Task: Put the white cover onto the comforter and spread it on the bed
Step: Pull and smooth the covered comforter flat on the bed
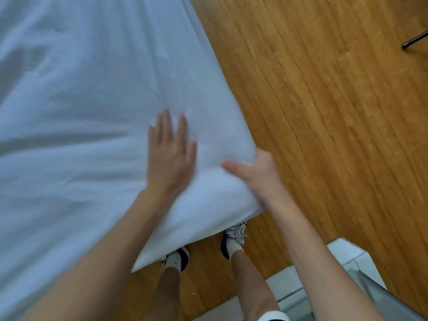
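Pressing my left hand (170,156) flat on the soft white covered comforter (92,112), fingers straight. My right hand (257,174) grips its near corner, nearer the edge; the bulk stretches away up-left.

The bed is under the white comforter (81,112), which lies spread over it and hides it wholly, wrinkled in long soft folds. The comforter's near corner hangs out past the edge, above the floor. I stand on a wooden floor (324,100) of warm brown planks, my two shoes (234,237) planted on it just beside the bed. A thin dark leg (414,40) of something touches the floor far off at my right.
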{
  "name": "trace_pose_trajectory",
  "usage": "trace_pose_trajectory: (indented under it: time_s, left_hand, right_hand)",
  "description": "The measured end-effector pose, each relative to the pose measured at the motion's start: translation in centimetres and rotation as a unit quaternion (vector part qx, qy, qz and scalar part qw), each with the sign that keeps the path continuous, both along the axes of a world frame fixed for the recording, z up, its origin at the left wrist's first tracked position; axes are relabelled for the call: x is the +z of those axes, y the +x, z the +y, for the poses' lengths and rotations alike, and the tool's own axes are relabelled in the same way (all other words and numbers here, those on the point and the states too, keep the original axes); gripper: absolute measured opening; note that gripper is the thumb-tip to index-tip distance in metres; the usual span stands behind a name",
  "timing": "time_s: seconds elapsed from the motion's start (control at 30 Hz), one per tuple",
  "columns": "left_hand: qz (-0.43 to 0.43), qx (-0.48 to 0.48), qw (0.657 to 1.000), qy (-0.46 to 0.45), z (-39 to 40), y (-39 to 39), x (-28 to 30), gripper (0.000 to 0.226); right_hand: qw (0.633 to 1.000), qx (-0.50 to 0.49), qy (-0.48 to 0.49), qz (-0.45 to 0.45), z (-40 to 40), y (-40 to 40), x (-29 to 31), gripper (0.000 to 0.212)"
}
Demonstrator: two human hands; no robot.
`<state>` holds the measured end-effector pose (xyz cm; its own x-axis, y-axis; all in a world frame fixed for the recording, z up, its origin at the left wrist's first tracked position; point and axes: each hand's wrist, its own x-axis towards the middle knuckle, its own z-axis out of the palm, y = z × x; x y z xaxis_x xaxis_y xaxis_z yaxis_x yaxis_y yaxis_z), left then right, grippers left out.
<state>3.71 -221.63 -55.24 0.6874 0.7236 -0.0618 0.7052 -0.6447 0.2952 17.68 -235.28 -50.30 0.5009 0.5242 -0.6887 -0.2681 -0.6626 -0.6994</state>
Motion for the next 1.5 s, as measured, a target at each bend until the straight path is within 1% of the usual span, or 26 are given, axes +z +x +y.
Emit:
trace_pose_trajectory:
  time_s: [0.07,0.1,0.17,0.23,0.3,0.33,0.37,0.4,0.43,0.47,0.5,0.53,0.63,0.7,0.73,0.77,0.83,0.9,1.0,1.1,1.13,1.2,1.27,1.37,1.43,1.5]
  left_hand:
    - [0.001,-0.047,0.999,-0.015,-2.8,1.3,-0.6,0.065]
    - [-0.003,-0.081,0.997,-0.018,-4.2,1.9,-0.6,0.065]
    - [-0.008,-0.151,0.988,-0.017,-6.5,2.8,-0.6,0.064]
    - [-0.008,-0.168,0.985,-0.028,-7.3,3.2,-0.9,0.060]
    - [-0.004,-0.168,0.985,-0.034,-7.4,3.2,-0.9,0.059]
    - [0.000,-0.172,0.985,-0.033,-7.4,2.9,-0.9,0.059]
    - [0.005,-0.178,0.983,-0.032,-7.4,2.7,-0.8,0.059]
    - [0.010,-0.185,0.982,-0.035,-7.6,2.4,-0.7,0.059]
    - [0.009,-0.192,0.980,-0.041,-7.9,2.0,-0.7,0.058]
    - [0.004,-0.202,0.978,-0.051,-8.2,1.7,-0.5,0.057]
    - [0.000,-0.218,0.974,-0.067,-8.5,1.4,-0.1,0.057]
    - [-0.009,-0.240,0.967,-0.091,-8.5,1.3,0.3,0.058]
    - [-0.028,-0.328,0.934,-0.143,-6.2,-0.1,1.2,0.060]
    - [-0.017,-0.360,0.927,-0.104,-3.2,-2.5,0.6,0.056]
    - [-0.001,-0.345,0.936,-0.073,-1.6,-4.0,0.0,0.055]
    - [0.014,-0.307,0.950,-0.047,0.0,-5.6,-0.4,0.055]
    - [0.023,-0.165,0.986,-0.019,3.1,-8.0,-0.4,0.054]
    - [0.023,0.003,1.000,-0.012,6.2,-9.7,0.5,0.052]
    - [0.036,0.214,0.976,-0.004,11.0,-14.0,2.6,0.057]
    - [0.065,0.355,0.932,-0.013,12.0,-19.9,2.8,0.059]
    - [0.084,0.362,0.928,-0.024,10.5,-21.0,2.1,0.061]
    - [0.109,0.301,0.946,-0.041,6.0,-20.9,0.0,0.063]
    - [0.101,0.237,0.965,-0.044,2.6,-19.7,-1.3,0.060]
    - [0.078,0.130,0.988,-0.038,1.0,-18.6,-1.3,0.056]
    - [0.053,0.022,0.998,-0.010,1.0,-18.7,-1.4,0.052]
    - [0.036,-0.091,0.995,-0.003,0.0,-17.4,-1.1,0.052]
  right_hand:
    - [0.997,-0.016,-0.029,-0.070,-0.9,0.8,-0.5,0.022]
    - [0.994,-0.020,-0.055,-0.095,-1.0,0.8,-0.8,0.019]
    - [0.980,0.007,-0.118,-0.159,-0.6,0.5,-1.5,0.035]
    - [0.965,0.041,-0.159,-0.203,-0.2,0.4,-1.8,0.046]
    - [0.964,0.046,-0.152,-0.215,-0.1,0.7,-1.6,0.033]
    - [0.968,0.018,-0.125,-0.218,-0.1,0.8,-1.5,0.020]
    - [0.970,-0.022,-0.100,-0.222,0.2,0.8,-0.9,0.015]
    - [0.962,-0.058,-0.076,-0.255,0.6,0.7,-0.5,0.024]
    - [0.943,-0.069,-0.056,-0.321,1.4,0.5,0.0,0.035]
    - [0.912,-0.045,-0.037,-0.407,2.7,0.2,0.4,0.042]
    - [0.880,0.002,-0.014,-0.475,4.4,-0.3,0.7,0.046]
    - [0.855,0.064,0.016,-0.515,6.3,-1.0,0.7,0.048]
    - [0.767,0.289,0.085,-0.567,11.1,-3.6,-1.7,0.051]
    - [0.722,0.364,0.050,-0.587,11.3,-3.6,-4.9,0.054]
    - [0.718,0.368,0.016,-0.590,10.4,-2.8,-6.4,0.055]
    - [0.727,0.349,-0.020,-0.591,9.2,-1.8,-7.5,0.057]
    - [0.747,0.307,-0.071,-0.585,7.1,-0.5,-8.3,0.058]
    - [0.744,0.302,-0.094,-0.589,6.0,-0.5,-7.8,0.058]
    - [0.747,0.311,-0.116,-0.576,5.1,-1.1,-6.9,0.059]
    - [0.760,0.317,-0.144,-0.548,4.2,-1.3,-6.2,0.062]
    - [0.763,0.318,-0.150,-0.543,4.1,-1.6,-6.0,0.062]
    - [0.766,0.314,-0.159,-0.539,4.1,-2.1,-5.7,0.063]
    - [0.775,0.296,-0.171,-0.532,4.5,-2.9,-5.6,0.061]
    - [0.820,0.218,-0.184,-0.496,6.4,-4.9,-5.1,0.058]
    - [0.829,0.206,-0.116,-0.507,8.4,-7.6,-4.1,0.057]
    - [0.801,0.244,-0.005,-0.547,10.8,-11.5,-3.0,0.056]
